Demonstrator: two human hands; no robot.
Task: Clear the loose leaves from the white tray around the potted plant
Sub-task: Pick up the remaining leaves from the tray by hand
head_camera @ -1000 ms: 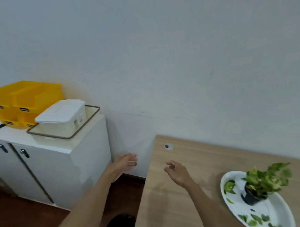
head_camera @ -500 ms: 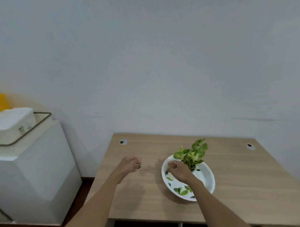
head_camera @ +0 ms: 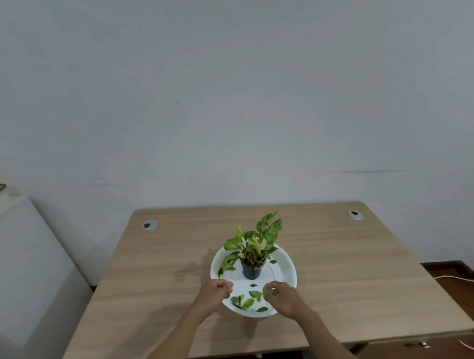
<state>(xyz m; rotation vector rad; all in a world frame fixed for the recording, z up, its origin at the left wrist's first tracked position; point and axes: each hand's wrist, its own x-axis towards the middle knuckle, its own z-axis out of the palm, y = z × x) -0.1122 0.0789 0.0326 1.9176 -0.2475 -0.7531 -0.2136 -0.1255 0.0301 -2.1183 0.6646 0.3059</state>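
Right hand (head_camera: 281, 296): fingers curled, thumb and fingertips pinching a pale green leaf (head_camera: 267, 290) just above the near right part of the white tray (head_camera: 286, 269). Left hand (head_camera: 217, 290): fingers curled into a loose fist at the tray's near left rim; whether it holds anything cannot be told. Between the two hands, on the near floor of the tray: a small cluster of loose leaves (head_camera: 243, 302), green, flat or slightly cupped, some overlapping, one dark leaf at the near rim and a tiny dark one closer to the pot. Beyond the hands, at the tray's centre: potted plant (head_camera: 253, 248), upright, variegated green and yellow foliage in a small dark pot (head_camera: 251, 271). More leaves lie to the far left of the pot, though some of these may be attached trailing growth; one small leaf sits to its right. Handling, as a judgement: the leaves are very light, thin, limp and easily torn; they probably slide on the smooth tray, so each is best taken by a fingertip pinch at an edge or stalk end, or gathered together by a sweep. The pot looks light and could tip if knocked. Tray rests on the wooden tabletop (head_camera: 355, 282). Brands, labels, writing: none legible anywhere.
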